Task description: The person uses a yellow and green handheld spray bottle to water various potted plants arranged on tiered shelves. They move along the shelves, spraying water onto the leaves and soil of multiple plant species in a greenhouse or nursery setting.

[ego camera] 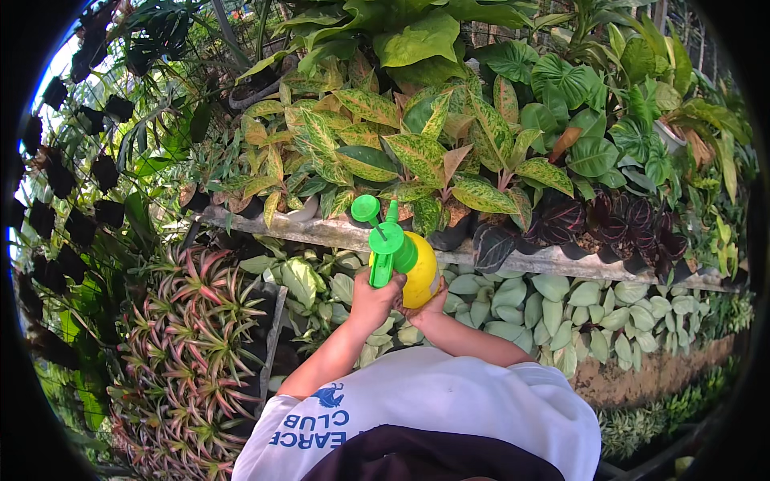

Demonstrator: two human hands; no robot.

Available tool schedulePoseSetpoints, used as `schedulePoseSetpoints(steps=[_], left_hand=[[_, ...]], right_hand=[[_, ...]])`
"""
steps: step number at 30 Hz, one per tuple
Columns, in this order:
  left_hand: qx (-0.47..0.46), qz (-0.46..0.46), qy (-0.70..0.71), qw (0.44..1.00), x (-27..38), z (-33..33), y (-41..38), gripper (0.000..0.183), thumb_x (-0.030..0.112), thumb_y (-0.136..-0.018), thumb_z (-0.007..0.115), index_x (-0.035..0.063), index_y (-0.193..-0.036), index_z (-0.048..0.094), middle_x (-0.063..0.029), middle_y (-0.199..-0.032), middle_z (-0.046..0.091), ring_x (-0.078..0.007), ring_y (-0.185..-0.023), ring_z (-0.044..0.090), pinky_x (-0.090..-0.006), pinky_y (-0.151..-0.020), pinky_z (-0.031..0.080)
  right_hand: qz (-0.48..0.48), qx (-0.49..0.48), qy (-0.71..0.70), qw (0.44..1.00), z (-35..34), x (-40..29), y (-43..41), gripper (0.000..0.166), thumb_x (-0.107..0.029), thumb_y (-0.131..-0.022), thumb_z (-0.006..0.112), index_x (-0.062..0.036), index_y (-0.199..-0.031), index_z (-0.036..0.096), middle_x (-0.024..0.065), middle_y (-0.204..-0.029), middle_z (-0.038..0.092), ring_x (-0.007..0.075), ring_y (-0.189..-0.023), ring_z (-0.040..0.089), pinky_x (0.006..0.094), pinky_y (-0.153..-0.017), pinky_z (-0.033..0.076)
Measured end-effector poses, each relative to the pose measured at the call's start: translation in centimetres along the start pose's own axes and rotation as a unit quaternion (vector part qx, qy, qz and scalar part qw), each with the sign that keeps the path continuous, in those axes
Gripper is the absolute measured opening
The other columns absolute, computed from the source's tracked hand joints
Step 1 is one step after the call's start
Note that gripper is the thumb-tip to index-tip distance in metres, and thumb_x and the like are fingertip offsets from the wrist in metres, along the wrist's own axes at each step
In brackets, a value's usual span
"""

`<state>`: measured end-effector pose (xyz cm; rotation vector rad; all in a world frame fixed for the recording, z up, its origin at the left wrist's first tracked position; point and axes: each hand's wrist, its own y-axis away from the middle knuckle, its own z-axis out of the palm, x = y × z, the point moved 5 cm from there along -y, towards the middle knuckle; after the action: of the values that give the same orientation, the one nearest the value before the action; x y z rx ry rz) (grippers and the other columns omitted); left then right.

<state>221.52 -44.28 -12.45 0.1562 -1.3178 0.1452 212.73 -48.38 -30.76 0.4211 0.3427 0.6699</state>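
Note:
A pump spray bottle with a yellow body and a green plastic head is held up in front of my chest. My left hand grips the green handle, beside its trigger. Under the yellow body, my right hand supports the bottle from below and the right side; part of that palm is hidden by it. The green nozzle points away from me toward potted aglaonema plants with yellow-green, pink-flecked leaves. Beside the nozzle stands the round green pump knob.
A narrow ledge carrying pots runs across beyond my hands. Pale green leafy plants grow below it. Pink-striped bromeliads fill the left side, near a wire fence with dark hanging pieces. Dark-leaved plants stand at right.

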Motion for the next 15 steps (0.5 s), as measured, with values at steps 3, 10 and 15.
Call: schedulePoseSetpoints(steps=[3, 10, 15], left_hand=[[0.0, 0.001, -0.004, 1.0, 0.23, 0.26, 0.19, 0.008, 0.004, -0.076, 0.056, -0.0004, -0.073, 0.05, -0.003, -0.055, 0.048, -0.0108, -0.043, 0.045, -0.0243, -0.041, 0.037], [0.003, 0.006, 0.007, 1.0, -0.05, -0.19, 0.44, 0.011, 0.004, -0.077, 0.059, -0.0002, -0.072, 0.051, -0.0023, -0.056, 0.051, -0.009, -0.044, 0.048, -0.0227, -0.041, 0.038], [0.004, 0.001, 0.009, 1.0, 0.14, -0.29, 0.7, 0.01, 0.005, -0.077, 0.059, -0.0003, -0.073, 0.052, -0.002, -0.056, 0.051, -0.0086, -0.044, 0.047, -0.0224, -0.041, 0.038]], right_hand=[[-0.002, 0.007, 0.009, 1.0, -0.23, -0.02, 0.06, 0.076, -0.072, -0.071, 0.02, -0.0198, -0.121, 0.043, 0.0063, -0.115, 0.049, 0.0279, -0.095, 0.052, 0.0452, -0.071, 0.046], [0.001, -0.013, 0.012, 1.0, 0.11, 0.35, 0.23, 0.076, -0.072, -0.071, 0.02, -0.0194, -0.12, 0.043, 0.0063, -0.113, 0.049, 0.0276, -0.092, 0.052, 0.0434, -0.07, 0.046], [0.003, -0.039, 0.004, 0.999, 0.1, 0.69, 0.21, 0.076, -0.072, -0.07, 0.022, -0.0192, -0.121, 0.043, 0.0066, -0.114, 0.049, 0.028, -0.093, 0.052, 0.0429, -0.07, 0.045]])
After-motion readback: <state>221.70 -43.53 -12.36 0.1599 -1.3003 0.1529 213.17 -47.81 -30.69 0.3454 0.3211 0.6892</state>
